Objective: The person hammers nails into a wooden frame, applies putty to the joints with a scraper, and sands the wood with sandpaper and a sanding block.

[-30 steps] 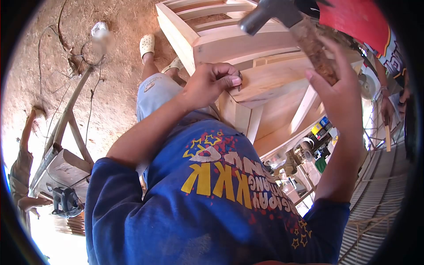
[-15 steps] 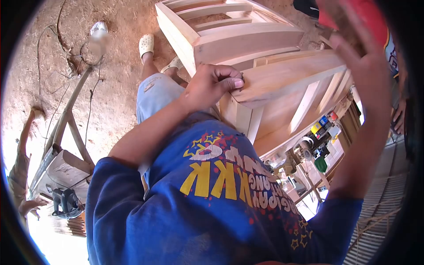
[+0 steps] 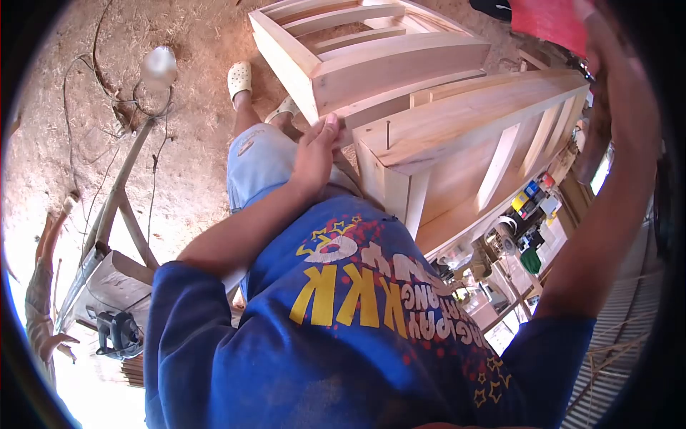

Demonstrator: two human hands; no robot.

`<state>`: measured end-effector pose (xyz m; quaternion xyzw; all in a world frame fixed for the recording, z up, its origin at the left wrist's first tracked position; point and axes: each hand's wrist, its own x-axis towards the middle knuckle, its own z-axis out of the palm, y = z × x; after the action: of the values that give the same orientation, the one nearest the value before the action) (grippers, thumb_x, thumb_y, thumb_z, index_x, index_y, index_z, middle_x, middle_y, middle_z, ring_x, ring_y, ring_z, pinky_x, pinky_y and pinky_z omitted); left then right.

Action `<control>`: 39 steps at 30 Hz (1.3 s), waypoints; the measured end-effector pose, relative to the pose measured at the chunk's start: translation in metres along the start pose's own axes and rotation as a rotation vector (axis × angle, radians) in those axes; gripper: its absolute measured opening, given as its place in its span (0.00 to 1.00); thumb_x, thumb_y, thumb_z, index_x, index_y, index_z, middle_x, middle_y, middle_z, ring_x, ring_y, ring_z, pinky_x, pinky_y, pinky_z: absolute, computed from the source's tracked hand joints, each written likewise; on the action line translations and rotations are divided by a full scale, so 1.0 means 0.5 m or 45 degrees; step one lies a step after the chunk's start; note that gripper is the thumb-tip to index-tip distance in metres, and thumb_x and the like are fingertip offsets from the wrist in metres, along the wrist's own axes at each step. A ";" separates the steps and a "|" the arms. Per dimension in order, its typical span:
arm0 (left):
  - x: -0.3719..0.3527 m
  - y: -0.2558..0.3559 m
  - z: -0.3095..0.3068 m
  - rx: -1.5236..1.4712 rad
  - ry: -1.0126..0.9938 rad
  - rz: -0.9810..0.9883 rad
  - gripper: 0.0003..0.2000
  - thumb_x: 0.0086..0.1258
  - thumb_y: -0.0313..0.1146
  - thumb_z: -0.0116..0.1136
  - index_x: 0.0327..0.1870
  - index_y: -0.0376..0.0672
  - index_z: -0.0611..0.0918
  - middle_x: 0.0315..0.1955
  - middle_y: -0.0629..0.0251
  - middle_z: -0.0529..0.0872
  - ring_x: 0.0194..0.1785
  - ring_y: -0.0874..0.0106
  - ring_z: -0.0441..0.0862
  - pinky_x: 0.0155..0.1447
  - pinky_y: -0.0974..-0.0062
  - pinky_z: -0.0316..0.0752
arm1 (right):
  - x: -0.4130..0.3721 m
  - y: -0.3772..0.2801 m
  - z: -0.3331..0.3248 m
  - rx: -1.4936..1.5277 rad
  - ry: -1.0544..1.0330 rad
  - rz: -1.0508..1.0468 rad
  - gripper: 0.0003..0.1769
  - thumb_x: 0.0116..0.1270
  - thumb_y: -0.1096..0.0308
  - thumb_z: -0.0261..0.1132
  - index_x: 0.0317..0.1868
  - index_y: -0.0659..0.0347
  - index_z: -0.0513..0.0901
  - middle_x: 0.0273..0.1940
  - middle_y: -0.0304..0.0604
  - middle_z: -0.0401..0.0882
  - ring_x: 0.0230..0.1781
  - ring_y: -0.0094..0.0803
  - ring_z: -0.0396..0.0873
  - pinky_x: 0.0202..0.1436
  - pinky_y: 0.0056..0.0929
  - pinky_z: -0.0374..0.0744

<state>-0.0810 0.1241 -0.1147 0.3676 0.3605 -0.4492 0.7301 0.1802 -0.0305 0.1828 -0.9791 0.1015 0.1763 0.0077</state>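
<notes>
My left hand is closed, its thumb pressed against the fingers, near the front corner of a wooden frame. Whatever may be in that fist is hidden. A thin nail stands upright in the frame's top board, a little to the right of my left hand and not touched by it. High at the right edge, my right hand is raised with curled, blurred fingers. I cannot make out what it holds; a brown, blurred shape shows just below it.
A second slatted wooden frame stands behind. Someone in red is at the upper right. A light bulb on a wooden post and cables are at left, with a black power tool below. Tools and containers lie beyond the frame.
My left hand has let go of the nail and drawn back to the left, leaving the nail standing. My right hand has moved up and to the right.
</notes>
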 end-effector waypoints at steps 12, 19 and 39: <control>0.036 -0.055 0.112 -0.589 -0.333 -0.427 0.29 0.84 0.49 0.30 0.71 0.46 0.80 0.66 0.59 0.86 0.67 0.59 0.84 0.76 0.56 0.72 | 0.023 0.060 0.008 -0.549 -0.307 -0.726 0.20 0.73 0.65 0.66 0.64 0.54 0.84 0.48 0.49 0.89 0.45 0.43 0.87 0.52 0.41 0.81; 0.030 -0.050 0.111 -0.578 -0.366 -0.406 0.30 0.84 0.49 0.29 0.72 0.45 0.80 0.66 0.59 0.86 0.67 0.60 0.84 0.76 0.57 0.73 | -0.017 0.047 0.095 -0.124 -0.134 -0.048 0.20 0.73 0.56 0.68 0.59 0.60 0.85 0.36 0.52 0.85 0.37 0.40 0.83 0.46 0.40 0.81; 0.027 -0.053 0.111 -0.576 -0.368 -0.398 0.30 0.85 0.52 0.31 0.75 0.43 0.76 0.71 0.57 0.81 0.72 0.58 0.79 0.78 0.52 0.70 | -0.065 0.057 0.039 -0.343 -0.457 -0.726 0.27 0.69 0.67 0.67 0.69 0.43 0.84 0.53 0.55 0.88 0.55 0.51 0.86 0.61 0.47 0.81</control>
<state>-0.0901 0.0623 -0.1056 0.0682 0.3959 -0.5122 0.7591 0.1378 -0.0512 0.1767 -0.9136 -0.2029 0.3480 -0.0549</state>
